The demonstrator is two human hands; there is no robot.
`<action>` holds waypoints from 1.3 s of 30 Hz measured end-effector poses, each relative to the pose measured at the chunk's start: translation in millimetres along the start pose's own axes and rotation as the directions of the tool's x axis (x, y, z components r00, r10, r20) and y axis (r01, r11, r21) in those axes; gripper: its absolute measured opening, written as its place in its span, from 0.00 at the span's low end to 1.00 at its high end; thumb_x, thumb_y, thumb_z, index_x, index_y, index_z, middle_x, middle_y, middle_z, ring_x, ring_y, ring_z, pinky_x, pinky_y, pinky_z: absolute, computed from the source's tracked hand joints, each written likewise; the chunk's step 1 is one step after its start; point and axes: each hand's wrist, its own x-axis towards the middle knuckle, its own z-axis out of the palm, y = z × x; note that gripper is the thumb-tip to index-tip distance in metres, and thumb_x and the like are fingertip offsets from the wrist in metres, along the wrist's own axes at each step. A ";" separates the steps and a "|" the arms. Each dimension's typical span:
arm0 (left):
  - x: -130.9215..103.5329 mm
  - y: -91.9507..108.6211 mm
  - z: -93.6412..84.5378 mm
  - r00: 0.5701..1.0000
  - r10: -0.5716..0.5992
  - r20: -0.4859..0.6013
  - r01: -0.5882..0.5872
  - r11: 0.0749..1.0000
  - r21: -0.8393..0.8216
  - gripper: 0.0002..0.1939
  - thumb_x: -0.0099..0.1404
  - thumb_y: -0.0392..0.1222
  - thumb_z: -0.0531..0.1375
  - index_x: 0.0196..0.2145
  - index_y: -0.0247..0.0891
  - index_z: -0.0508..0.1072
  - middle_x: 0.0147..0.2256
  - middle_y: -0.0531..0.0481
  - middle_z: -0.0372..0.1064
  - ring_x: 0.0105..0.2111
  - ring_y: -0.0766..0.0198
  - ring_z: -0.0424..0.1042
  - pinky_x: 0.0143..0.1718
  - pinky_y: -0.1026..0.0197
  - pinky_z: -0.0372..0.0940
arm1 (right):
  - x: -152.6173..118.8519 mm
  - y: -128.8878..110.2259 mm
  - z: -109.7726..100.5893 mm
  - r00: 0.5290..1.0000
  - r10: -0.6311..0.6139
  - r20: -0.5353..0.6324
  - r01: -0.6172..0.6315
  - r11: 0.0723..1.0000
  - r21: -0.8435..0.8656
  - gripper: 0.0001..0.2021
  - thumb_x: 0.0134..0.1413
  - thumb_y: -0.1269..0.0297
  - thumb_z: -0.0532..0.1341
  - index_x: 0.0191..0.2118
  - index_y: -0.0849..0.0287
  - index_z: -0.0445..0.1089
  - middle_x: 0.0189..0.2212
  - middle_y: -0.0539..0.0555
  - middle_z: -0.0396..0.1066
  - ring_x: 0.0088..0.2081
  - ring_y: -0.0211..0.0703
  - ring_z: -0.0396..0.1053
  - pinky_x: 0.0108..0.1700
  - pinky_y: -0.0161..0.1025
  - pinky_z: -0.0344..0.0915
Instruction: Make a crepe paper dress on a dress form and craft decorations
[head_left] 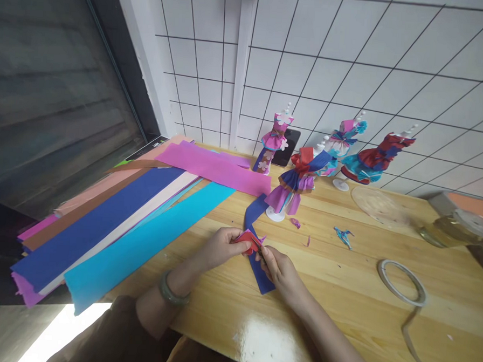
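Between my hands is a small folded piece of red and pink paper (pixel 246 237). My left hand (pixel 225 247) pinches its left side, thumb on top. My right hand (pixel 277 266) is closed around a small dark tool, seemingly scissors (pixel 257 243), whose tip lies against the paper's right side; its handles are hidden by the fingers. Beneath the hands, a dark blue paper strip (pixel 262 276) lies bent on the wooden table (pixel 218 320). Just beyond stands a mini dress form in a red, blue and purple paper dress (pixel 296 178) on a white base.
Long coloured paper strips (pixel 149 241) spread over the left. More dressed forms (pixel 274 139) and a phone (pixel 287 148) stand by the tiled wall. Paper scraps (pixel 344 236), a tape roll (pixel 402 282) with a loose tail and a blurred clear roll (pixel 445 230) lie right.
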 end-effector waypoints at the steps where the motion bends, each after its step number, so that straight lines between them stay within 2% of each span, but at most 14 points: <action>1: -0.1 -0.2 -0.3 1.000 -0.001 -0.006 0.001 1.000 0.009 0.11 0.56 0.44 0.58 0.30 0.31 0.73 0.26 0.49 0.69 0.28 0.67 0.65 0.32 0.65 0.60 | -0.1 -0.3 -0.1 1.000 -0.003 0.001 0.003 1.000 -0.002 0.21 0.57 0.47 0.44 0.29 0.59 0.61 0.19 0.46 0.51 0.20 0.34 0.49 0.22 0.32 0.48; 9: 0.3 -4.0 -1.5 0.999 -0.003 -0.039 0.005 0.998 0.056 0.12 0.56 0.44 0.58 0.30 0.31 0.73 0.26 0.49 0.68 0.28 0.67 0.65 0.31 0.65 0.59 | -0.1 -2.3 -1.3 1.000 -0.013 0.013 0.013 1.000 -0.016 0.21 0.58 0.48 0.44 0.29 0.60 0.61 0.18 0.46 0.51 0.20 0.34 0.49 0.22 0.32 0.48; 26: 1.2 -4.0 -1.6 0.998 -0.001 -0.056 0.002 1.000 0.026 0.11 0.56 0.44 0.58 0.28 0.32 0.72 0.25 0.50 0.68 0.27 0.68 0.65 0.31 0.65 0.59 | -0.1 -2.6 -1.8 1.000 -0.007 0.022 0.008 0.999 -0.053 0.20 0.59 0.50 0.43 0.28 0.60 0.61 0.18 0.46 0.50 0.20 0.33 0.50 0.23 0.32 0.48; 39: 0.8 -8.3 -0.5 1.000 0.004 -0.029 -0.002 0.996 0.086 0.11 0.56 0.44 0.57 0.29 0.32 0.72 0.28 0.48 0.71 0.29 0.66 0.67 0.30 0.66 0.60 | 1.9 3.1 0.8 0.999 -0.024 0.024 0.025 1.000 -0.014 0.20 0.59 0.49 0.43 0.30 0.59 0.61 0.19 0.46 0.50 0.21 0.34 0.49 0.22 0.32 0.48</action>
